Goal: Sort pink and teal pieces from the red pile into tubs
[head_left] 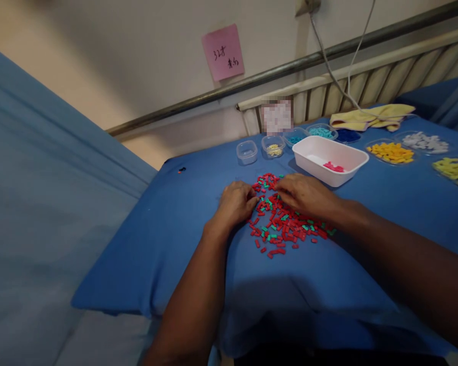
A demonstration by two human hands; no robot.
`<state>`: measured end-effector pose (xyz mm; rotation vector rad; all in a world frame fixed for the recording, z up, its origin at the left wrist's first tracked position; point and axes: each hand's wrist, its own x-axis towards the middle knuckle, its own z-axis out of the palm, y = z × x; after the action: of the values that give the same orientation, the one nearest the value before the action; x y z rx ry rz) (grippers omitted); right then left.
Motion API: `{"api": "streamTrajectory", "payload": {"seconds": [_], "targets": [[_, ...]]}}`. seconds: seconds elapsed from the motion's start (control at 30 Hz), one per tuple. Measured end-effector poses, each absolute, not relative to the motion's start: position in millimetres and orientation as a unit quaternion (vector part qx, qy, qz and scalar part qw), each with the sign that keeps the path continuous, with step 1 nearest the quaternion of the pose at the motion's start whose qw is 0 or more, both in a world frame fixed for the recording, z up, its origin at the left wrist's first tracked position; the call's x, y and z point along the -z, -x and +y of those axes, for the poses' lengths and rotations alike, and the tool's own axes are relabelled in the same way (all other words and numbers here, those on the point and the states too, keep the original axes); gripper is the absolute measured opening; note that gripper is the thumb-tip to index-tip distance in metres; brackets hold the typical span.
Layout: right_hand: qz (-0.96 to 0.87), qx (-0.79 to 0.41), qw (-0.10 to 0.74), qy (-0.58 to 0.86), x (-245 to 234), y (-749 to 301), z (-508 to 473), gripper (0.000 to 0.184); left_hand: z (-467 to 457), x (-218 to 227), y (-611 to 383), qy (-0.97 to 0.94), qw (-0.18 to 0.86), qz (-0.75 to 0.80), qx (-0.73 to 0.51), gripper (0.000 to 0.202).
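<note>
Left hand (236,202) at the left edge of a loose pile of red and green pieces (282,229), with fingers bent inward and thumb near the fingertips; impossible to tell whether clamped on a piece. Right hand (305,193) over the far right part of the same pile, with fingers curled downward and partly hidden; likewise unclear whether apart, together or closed on a piece. Between both hands, a narrow gap with pieces showing. Pile spread toward the near side on a blue sheet (183,223), with both colours thoroughly mixed: judged as the portion left. Just beyond the right hand, a white tub (316,170) with a small cluster of pinkish-red pieces (334,166) inside: apparently only a small share. Beyond and to the right, separate single-colour lots in clear containers, judged as done: pale yellow pieces (275,150), teal pieces (295,139), turquoise pieces (321,132), dark blue pieces (347,135), orange pieces (391,152), whitish pieces (425,142) and lime pieces (456,169). Well apart at left, small dark bits (181,170), too small to identify.
</note>
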<state>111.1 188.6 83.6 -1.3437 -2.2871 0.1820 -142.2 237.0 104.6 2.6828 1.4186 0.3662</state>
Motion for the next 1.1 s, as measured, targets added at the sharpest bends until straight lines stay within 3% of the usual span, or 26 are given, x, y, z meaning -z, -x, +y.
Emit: {"api": "streamTrajectory", "payload": {"seconds": [0.47, 0.63, 0.7, 0.9, 1.1], "targets": [[-0.853, -0.079, 0.252, 0.45, -82, -111, 186, 0.018, 234, -104, 139, -0.908, 0.021, 0.406, -0.097, 0.024], [-0.845, -0.104, 0.271, 0.449, -81, -110, 186, 0.016, 235, -105, 138, -0.896, 0.037, 0.422, -0.137, 0.015], [-0.836, -0.108, 0.293, 0.45, -79, -108, 186, 0.017, 234, -103, 135, -0.874, 0.095, 0.432, -0.204, 0.013], [-0.792, -0.106, 0.409, 0.441, -82, -102, 184, 0.021, 224, -95, 113, -0.727, 0.424, 0.405, -0.357, 0.024], [-0.799, -0.089, 0.414, 0.427, -90, -102, 180, 0.02, 219, -99, 103, -0.658, 0.5, 0.402, -0.393, 0.032]]}}
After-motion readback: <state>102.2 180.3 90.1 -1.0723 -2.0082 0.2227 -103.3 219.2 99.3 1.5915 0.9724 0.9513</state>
